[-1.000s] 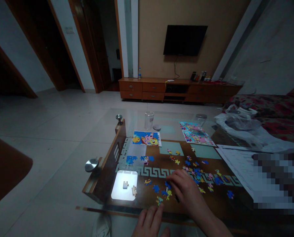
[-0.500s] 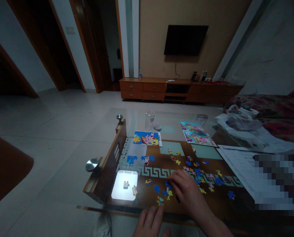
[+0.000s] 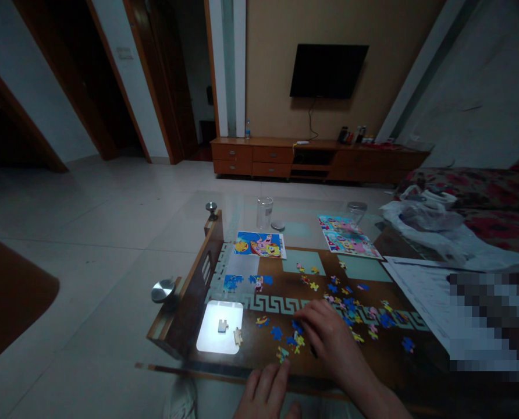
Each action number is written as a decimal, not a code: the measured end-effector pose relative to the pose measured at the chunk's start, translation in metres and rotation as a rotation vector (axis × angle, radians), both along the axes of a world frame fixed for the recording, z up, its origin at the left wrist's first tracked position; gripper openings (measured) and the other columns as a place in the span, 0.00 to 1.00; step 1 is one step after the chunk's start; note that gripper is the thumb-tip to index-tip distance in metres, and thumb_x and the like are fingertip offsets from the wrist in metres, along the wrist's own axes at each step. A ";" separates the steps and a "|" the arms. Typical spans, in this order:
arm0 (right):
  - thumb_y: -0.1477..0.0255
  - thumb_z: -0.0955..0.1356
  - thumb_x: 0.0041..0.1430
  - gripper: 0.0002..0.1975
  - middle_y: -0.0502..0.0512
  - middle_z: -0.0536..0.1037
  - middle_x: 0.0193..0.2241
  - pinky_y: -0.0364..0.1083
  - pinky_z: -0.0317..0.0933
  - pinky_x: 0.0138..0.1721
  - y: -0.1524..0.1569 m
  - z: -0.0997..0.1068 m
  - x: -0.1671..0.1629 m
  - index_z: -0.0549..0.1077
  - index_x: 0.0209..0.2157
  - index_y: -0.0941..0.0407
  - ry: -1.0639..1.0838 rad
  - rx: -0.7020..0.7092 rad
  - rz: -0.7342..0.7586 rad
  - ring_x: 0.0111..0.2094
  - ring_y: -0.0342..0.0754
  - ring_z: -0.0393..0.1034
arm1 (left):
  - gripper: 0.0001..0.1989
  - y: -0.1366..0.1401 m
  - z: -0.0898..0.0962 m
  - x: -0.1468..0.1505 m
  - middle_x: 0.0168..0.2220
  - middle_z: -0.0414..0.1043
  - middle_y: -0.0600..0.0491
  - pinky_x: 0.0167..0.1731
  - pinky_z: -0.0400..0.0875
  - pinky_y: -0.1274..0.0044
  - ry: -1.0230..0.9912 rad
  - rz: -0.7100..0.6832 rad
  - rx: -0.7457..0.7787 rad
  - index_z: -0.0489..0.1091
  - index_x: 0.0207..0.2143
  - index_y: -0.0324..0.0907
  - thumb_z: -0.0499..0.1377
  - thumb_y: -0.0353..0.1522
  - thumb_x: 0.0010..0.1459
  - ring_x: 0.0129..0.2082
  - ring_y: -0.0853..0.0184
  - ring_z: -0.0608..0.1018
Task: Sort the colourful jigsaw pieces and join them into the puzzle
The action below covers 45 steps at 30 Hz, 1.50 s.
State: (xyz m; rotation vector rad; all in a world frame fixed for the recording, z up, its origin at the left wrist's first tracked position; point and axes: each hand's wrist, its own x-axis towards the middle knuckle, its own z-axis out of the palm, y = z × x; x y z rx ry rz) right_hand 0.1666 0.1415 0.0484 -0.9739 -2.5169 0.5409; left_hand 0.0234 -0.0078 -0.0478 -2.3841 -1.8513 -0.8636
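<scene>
Loose jigsaw puzzle pieces (image 3: 277, 333) in blue, yellow and pink lie scattered over the glass table (image 3: 259, 364). My right hand (image 3: 331, 334) is curled above the middle of them, its fingertips closed at a blue puzzle piece (image 3: 297, 327); the thumb side is partly hidden. At the table's near edge my left hand (image 3: 266, 393) rests with fingers stretched out, the tips just below a green and yellow piece (image 3: 282, 354). Some joined blue pieces (image 3: 233, 283) lie farther left. Two pieces (image 3: 222, 326) show their plain backs on a bright patch.
A cartoon picture card (image 3: 259, 245) lies behind the pieces, with a second picture sheet (image 3: 349, 235) to its right. Beyond stand a clear glass jar (image 3: 265, 213), a round lid (image 3: 277, 225) and another jar (image 3: 356, 214). Papers (image 3: 420, 291) and a plastic bag (image 3: 443, 227) occupy the right side.
</scene>
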 end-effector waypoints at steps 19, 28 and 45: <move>0.82 0.63 0.60 0.11 0.55 0.74 0.33 0.49 0.62 0.38 -0.001 -0.001 0.000 0.76 0.35 0.56 0.003 0.012 -0.005 0.37 0.51 0.67 | 0.27 0.000 0.001 -0.001 0.45 0.75 0.49 0.34 0.78 0.70 -0.011 0.015 0.026 0.53 0.65 0.49 0.46 0.33 0.64 0.40 0.60 0.77; 0.81 0.62 0.60 0.11 0.55 0.74 0.32 0.48 0.62 0.38 -0.001 -0.001 0.000 0.76 0.35 0.56 0.015 0.004 -0.004 0.37 0.51 0.67 | 0.28 0.001 -0.004 0.000 0.46 0.75 0.49 0.35 0.77 0.70 0.041 -0.006 0.050 0.52 0.65 0.46 0.46 0.29 0.62 0.41 0.61 0.77; 0.82 0.63 0.61 0.11 0.55 0.74 0.33 0.49 0.61 0.39 -0.001 -0.001 0.000 0.76 0.35 0.56 -0.005 0.005 -0.003 0.38 0.51 0.67 | 0.26 0.000 0.005 0.001 0.45 0.75 0.49 0.35 0.78 0.68 -0.014 0.025 -0.009 0.54 0.64 0.50 0.47 0.32 0.64 0.40 0.59 0.77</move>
